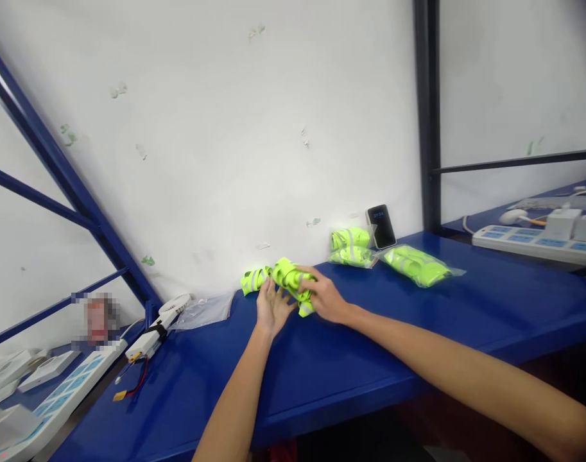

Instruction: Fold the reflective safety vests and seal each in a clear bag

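A bundled fluorescent yellow-green reflective vest with grey stripes is between my hands, just above the blue table. My right hand grips its right side, with the fingers curled over the fabric. My left hand holds it from the lower left, palm turned up and fingers against the cloth; part of their grip is hidden. Right behind my left fingertips lies another rolled yellow-green vest, close to the wall. A flat clear plastic bag is to the left of my left hand.
Bagged yellow-green vests and another bagged vest lie to the right. A phone leans on the wall. At left are a white fan and a wired connector. Power strips sit on neighbouring surfaces. The blue table has a front edge.
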Tool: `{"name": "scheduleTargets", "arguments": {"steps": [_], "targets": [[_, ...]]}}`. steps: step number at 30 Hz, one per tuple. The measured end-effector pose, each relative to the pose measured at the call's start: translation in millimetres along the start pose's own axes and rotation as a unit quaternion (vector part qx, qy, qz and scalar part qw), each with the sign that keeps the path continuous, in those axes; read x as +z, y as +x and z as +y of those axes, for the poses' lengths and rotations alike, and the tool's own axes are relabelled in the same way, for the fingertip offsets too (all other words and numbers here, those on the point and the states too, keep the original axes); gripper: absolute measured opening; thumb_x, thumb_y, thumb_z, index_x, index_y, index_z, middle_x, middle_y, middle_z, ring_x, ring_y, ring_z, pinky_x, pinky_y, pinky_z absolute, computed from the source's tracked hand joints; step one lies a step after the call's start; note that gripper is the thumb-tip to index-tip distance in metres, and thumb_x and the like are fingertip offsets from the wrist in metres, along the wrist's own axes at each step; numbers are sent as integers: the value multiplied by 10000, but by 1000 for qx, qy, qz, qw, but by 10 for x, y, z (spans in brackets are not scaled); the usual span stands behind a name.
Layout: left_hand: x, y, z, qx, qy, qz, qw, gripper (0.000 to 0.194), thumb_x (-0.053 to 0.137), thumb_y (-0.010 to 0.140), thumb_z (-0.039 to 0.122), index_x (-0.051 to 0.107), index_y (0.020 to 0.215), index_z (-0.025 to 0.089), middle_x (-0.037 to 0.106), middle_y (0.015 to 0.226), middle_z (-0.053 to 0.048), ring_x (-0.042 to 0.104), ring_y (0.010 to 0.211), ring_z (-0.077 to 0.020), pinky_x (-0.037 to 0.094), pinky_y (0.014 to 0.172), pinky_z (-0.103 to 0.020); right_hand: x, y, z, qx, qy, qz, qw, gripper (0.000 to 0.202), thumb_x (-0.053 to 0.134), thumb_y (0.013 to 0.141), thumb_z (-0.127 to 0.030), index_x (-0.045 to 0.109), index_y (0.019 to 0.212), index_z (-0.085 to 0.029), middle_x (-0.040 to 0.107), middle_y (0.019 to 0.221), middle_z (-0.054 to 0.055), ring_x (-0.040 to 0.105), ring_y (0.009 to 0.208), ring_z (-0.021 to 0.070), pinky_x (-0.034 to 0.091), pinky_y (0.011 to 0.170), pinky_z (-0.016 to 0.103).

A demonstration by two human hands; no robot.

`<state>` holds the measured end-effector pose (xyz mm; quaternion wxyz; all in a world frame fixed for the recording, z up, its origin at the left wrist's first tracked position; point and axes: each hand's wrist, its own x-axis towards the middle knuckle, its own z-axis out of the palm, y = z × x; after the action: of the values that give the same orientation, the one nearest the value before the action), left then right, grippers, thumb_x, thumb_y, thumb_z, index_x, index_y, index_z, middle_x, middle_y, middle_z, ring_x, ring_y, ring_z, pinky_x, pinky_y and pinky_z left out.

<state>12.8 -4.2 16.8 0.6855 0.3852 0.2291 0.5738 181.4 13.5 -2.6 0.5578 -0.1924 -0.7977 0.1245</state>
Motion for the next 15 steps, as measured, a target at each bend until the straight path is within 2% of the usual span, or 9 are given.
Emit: {"name": "scheduleTargets", "arguments": {"steps": [3, 6, 8, 10, 13, 15], "targets": [[-18, -1, -4, -42, -27, -17, 999, 587, 503, 812, 646, 565, 1209, 218, 670, 1047, -75, 646, 864, -216, 530, 746, -338, 2, -42, -72, -148, -107, -100, 978, 330, 457, 744, 20, 661, 857, -215, 512, 1377, 46, 301, 1373, 279, 323, 1089, 490], [-81, -30, 5, -112, -26, -31, 993, 680, 472, 773, 733, 572, 1191, 207, 687, 960, -86, 658, 779, -238, 540, 711, -407, -4, -44, -97, -193, -151, -112, 963, 274, 469, 801, -17, 658, 834, -213, 548, 1337, 56, 252, 1390, 291, 357, 1063, 506], [-115, -52, 6, -149, -13, -47, 988, 700, 455, 769, 749, 566, 1191, 201, 688, 949, -98, 663, 763, -259, 543, 690, -454, -25, -39, -128, -197, -155, -114, 961, 241, 480, 806, -39, 650, 833, -207, 555, 1310, 73, 302, 1357, 292, 372, 1050, 500], [-125, -56, -10, -150, -1, -51, 987, 655, 463, 791, 718, 573, 1167, 193, 688, 921, -95, 660, 724, -246, 548, 661, -442, -51, -37, -195, -186, -142, -120, 965, 237, 480, 775, -38, 637, 849, -199, 544, 1290, 97, 360, 1306, 286, 361, 1053, 498], [-110, -12, -66, -87, 4, -5, 996, 463, 560, 825, 553, 603, 1086, 172, 684, 857, -72, 645, 690, -197, 551, 668, -360, -62, -32, -335, -132, -81, -116, 981, 209, 509, 700, -71, 607, 842, -189, 483, 1310, 123, 377, 1274, 298, 331, 1057, 509], [-104, 38, -105, -15, 11, 37, 999, 357, 649, 798, 399, 604, 1070, 173, 683, 866, -54, 644, 730, -180, 548, 714, -322, -40, -10, -386, -60, -25, -88, 994, 107, 539, 691, -117, 576, 763, -188, 430, 1349, 113, 361, 1281, 311, 320, 1053, 506]]}}
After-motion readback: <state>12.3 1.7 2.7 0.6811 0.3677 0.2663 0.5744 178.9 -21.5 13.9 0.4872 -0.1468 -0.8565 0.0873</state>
